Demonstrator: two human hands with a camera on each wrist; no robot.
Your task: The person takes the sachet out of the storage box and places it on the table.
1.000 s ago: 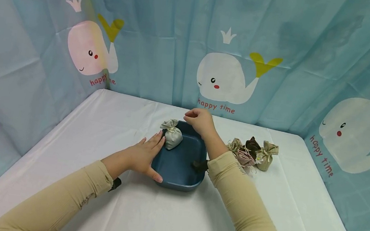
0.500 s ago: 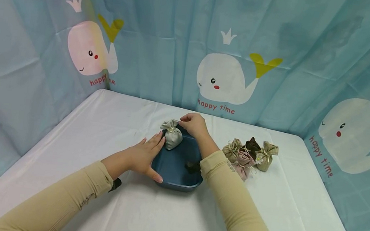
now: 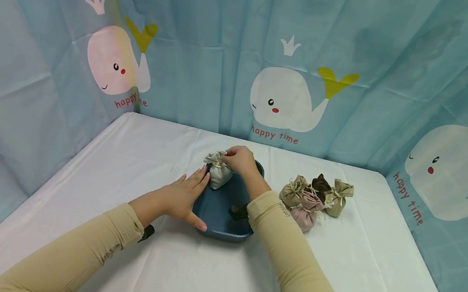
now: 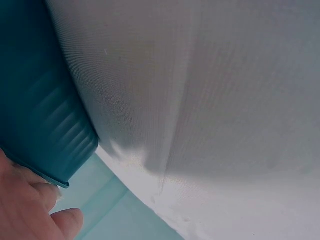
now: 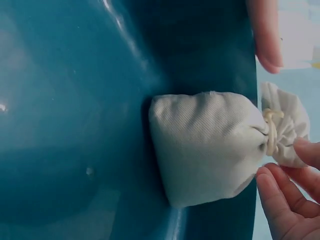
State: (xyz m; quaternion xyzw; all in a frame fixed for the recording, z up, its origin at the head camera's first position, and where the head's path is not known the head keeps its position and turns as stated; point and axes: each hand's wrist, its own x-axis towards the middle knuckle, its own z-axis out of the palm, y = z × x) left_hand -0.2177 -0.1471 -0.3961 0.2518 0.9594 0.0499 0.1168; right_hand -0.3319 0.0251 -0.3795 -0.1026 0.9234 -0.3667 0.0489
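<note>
A pale grey drawstring pouch (image 3: pixel 219 175) leans in the far left corner of a dark blue bin (image 3: pixel 219 214), its ruffled top above the rim. My right hand (image 3: pixel 239 160) reaches over the bin and pinches that ruffled top; in the right wrist view, thumb and fingers (image 5: pixel 272 192) close on the cloth beside the tied cord (image 5: pixel 271 132). With fingers spread, my left hand (image 3: pixel 184 196) rests along the bin's left side, thumb at the near corner. The left wrist view shows the ribbed outer wall (image 4: pixel 50 110) and part of the left hand (image 4: pixel 30 205).
To the right of the bin several small tied pouches stand bunched together: olive (image 3: pixel 293 192), pink (image 3: pixel 305 213), dark brown (image 3: pixel 320 185) and tan (image 3: pixel 338 198). A white cloth (image 3: pixel 183 276) covers the table. Blue curtains (image 3: pixel 194 73) with whale prints hang behind and at both sides.
My right hand has moved left and slightly nearer, from the bin's far rim to the grey pouch's top, and now pinches it. The left hand and the pouch have stayed in place.
</note>
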